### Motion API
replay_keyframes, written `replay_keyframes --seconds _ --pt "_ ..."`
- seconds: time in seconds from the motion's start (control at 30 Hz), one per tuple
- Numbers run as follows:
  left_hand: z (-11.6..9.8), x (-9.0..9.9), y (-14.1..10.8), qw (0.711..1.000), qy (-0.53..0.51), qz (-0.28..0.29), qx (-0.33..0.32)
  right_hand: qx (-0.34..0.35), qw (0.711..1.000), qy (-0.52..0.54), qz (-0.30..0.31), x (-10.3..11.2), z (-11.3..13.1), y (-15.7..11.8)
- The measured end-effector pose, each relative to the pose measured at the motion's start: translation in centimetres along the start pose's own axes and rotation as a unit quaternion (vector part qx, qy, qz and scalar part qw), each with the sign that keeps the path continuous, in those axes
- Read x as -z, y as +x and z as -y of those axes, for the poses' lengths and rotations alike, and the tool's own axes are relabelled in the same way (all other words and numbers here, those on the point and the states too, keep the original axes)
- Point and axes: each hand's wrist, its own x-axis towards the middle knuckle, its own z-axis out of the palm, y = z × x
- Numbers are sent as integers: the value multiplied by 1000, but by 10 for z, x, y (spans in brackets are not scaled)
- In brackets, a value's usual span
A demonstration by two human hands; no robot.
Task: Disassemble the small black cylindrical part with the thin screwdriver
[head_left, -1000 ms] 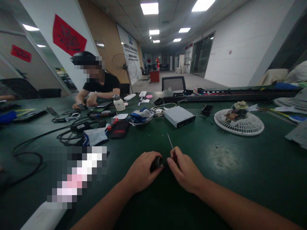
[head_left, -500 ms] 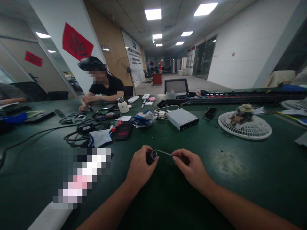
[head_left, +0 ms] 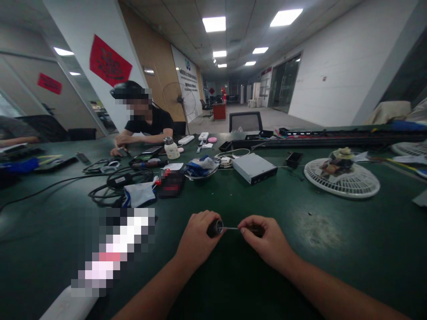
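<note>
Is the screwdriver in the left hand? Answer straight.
No, the right hand grips the thin screwdriver, while the left hand holds a dark cylinder.

The bare left hand (head_left: pixel 197 235) curls into a closed fist at lower centre of the frame, its left forearm (head_left: pixel 150 289) rising from the bottom edge. Just beside it, the bare right hand (head_left: pixel 267 242) pinches, with its curled fingers (head_left: pixel 248 223) pointing left and its right forearm (head_left: pixel 333 289) slanting in from the lower right.

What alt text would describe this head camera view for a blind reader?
A left hand grips a small black cylinder while a right hand points a thin screwdriver at its end, over a dark green workbench strewn with black cables; a person in black sits opposite.
</note>
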Motion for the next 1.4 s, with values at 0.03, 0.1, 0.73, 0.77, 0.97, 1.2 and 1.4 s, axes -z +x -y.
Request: replay_keyframes --seconds 0.03,0.1,0.73,0.77,0.97,1.2,1.4 --pt "0 0 0 1000 2 3 -5 -2 1000 -9 0 0 0 0" --pt "1 0 0 1000 4 9 -8 -9 1000 -26 -10 0 0 0" --pt "1 0 -1 999 39 28 -14 -24 996 -75 -50 0 0 0" --pt "1 0 -1 999 42 27 -14 -23 996 -71 -49 0 1 0" --pt "-1 0 0 998 48 32 -22 7 999 -47 -10 -1 4 -2" --pt "-1 0 0 998 52 27 -12 -15 996 -79 -34 -1 3 -3" --pt "0 -1 -1 999 52 13 0 9 994 -86 -66 1 3 -4"
